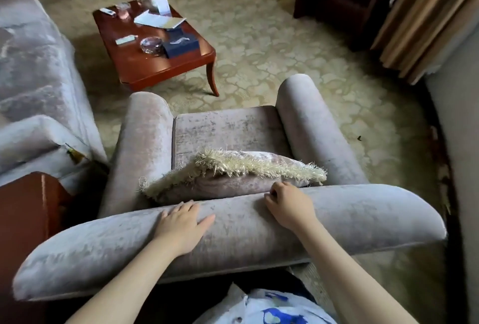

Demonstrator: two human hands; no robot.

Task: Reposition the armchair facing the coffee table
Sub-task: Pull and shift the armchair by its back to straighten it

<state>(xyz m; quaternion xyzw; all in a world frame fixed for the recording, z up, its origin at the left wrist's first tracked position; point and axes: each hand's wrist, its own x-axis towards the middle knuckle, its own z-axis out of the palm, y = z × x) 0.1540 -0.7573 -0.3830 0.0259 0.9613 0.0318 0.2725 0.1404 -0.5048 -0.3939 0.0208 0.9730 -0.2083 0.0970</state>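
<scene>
The armchair point(228, 126) stands on the carpet point(259, 38) and is seen from behind its backrest point(337, 215), with the seat turned roughly toward the coffee table point(145, 64) ahead and to the left. The left hand point(181, 225) is laid flat on the backrest's top, fingers straight. The right hand point(287, 204) is curled over its front edge, just beside the fringed cushion point(220, 183). A heavy, bulky load is to be expected (the velvety cover may slip), so the firm backrest roll is best gripped.
</scene>
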